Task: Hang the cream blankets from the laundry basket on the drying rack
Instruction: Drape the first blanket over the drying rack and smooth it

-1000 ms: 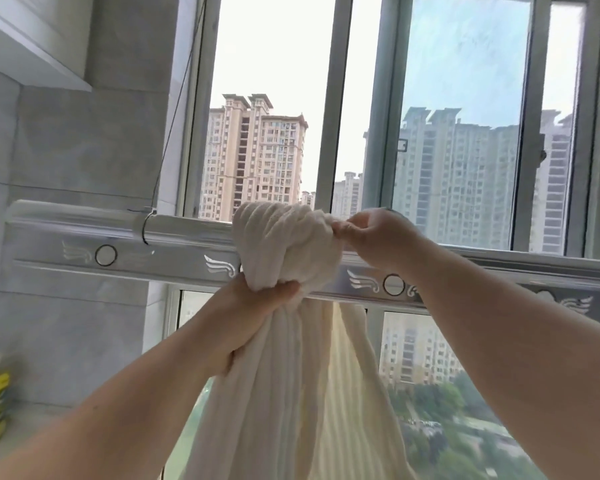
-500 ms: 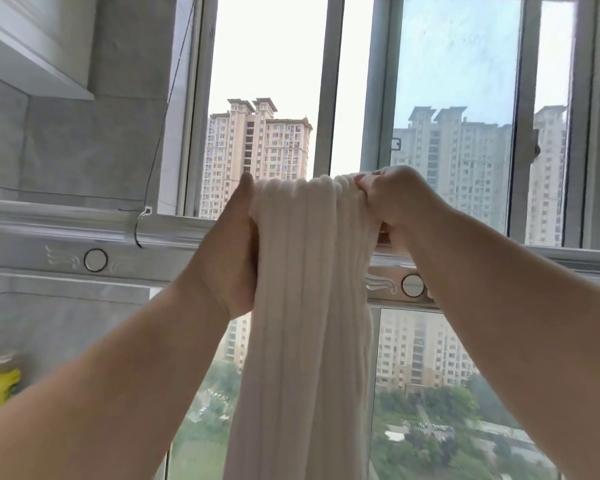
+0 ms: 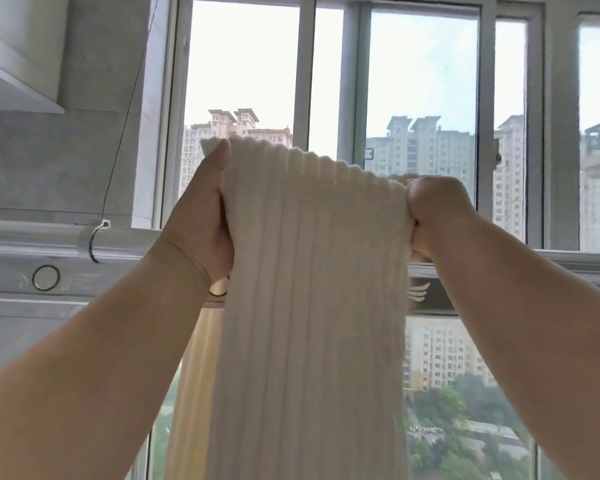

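Observation:
A cream ribbed blanket [image 3: 309,289] hangs in long folds in front of the silver drying rack bar [image 3: 125,247], its top edge stretched between my hands. My left hand [image 3: 201,216] grips the blanket's left edge, thumb up along it. At the right end, my right hand [image 3: 433,213] holds the top edge in a closed fist. The blanket's top is raised above the bar. Behind it a second layer of cream cloth [image 3: 201,348] hangs below the bar. The laundry basket is out of view.
The rack bar runs across the whole view, hung from a thin wire [image 3: 118,140] with a ring on the left. Behind it stands a tall window [image 3: 420,98] with grey frames. A grey tiled wall [image 3: 49,161] and a white cabinet corner are at the left.
The blanket was bunched at the bar, then lifted. My hands have drawn apart, spreading its top edge wide, the right hand moving right and the left staying raised.

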The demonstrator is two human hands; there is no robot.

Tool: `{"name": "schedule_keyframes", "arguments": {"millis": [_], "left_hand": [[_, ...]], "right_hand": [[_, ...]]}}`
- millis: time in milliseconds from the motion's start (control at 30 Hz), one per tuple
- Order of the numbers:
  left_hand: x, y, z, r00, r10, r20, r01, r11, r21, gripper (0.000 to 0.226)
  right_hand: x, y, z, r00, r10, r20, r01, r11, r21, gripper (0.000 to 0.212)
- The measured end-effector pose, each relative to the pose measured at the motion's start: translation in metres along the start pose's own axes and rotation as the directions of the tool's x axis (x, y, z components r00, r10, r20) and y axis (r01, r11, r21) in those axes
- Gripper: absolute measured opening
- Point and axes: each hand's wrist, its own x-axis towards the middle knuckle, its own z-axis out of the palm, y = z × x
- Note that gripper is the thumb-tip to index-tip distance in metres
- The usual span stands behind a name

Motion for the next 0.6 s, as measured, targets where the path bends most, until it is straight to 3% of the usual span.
{"name": "schedule_keyframes", "arguments": {"millis": [33, 100, 167, 267, 367, 467, 533, 600], "left_hand": [[0.001, -0.001, -0.001, 0.999, 0.003, 0.033, -0.004, 1.0, 0.014, 0.045], [0.0, -0.003, -0.003, 0.988, -0.049, 0.147, 0.046, 0.999, 0.022, 0.047], [-0.003, -0.004, -0.006, 0.973, -0.084, 0.215, 0.082, 0.996, 0.016, 0.05], [-0.004, -0.007, -0.011, 0.969, -0.1, 0.226, 0.107, 0.994, -0.019, 0.05], [-0.004, -0.008, -0.011, 0.966, -0.094, 0.243, 0.106, 0.994, -0.038, 0.051], [-0.001, -0.008, -0.009, 0.97, -0.09, 0.227, 0.102, 0.994, -0.045, 0.051], [-0.001, -0.01, -0.006, 0.98, -0.124, 0.154, 0.118, 0.992, 0.051, 0.046], [0.0, -0.008, -0.002, 0.981, -0.193, 0.004, 0.187, 0.955, 0.228, 0.049]], "right_hand": [[0.006, 0.003, -0.005, 0.986, -0.132, -0.101, 0.104, 0.964, -0.244, 0.031], [0.01, 0.008, -0.015, 0.902, -0.419, -0.103, 0.302, 0.783, -0.544, 0.023], [0.01, 0.013, -0.022, 0.887, -0.461, -0.025, 0.343, 0.694, -0.633, 0.022], [0.01, 0.018, -0.025, 0.904, -0.427, 0.029, 0.344, 0.686, -0.641, 0.019], [0.004, 0.011, -0.022, 0.936, -0.35, 0.022, 0.302, 0.771, -0.56, 0.023], [0.001, -0.003, -0.016, 0.99, -0.098, 0.102, 0.131, 0.902, -0.411, 0.032], [-0.005, -0.012, -0.009, 0.973, 0.088, 0.212, -0.04, 0.975, -0.218, 0.03], [-0.018, -0.018, 0.0, 0.928, 0.137, 0.347, -0.179, 0.98, 0.092, 0.02]]}}
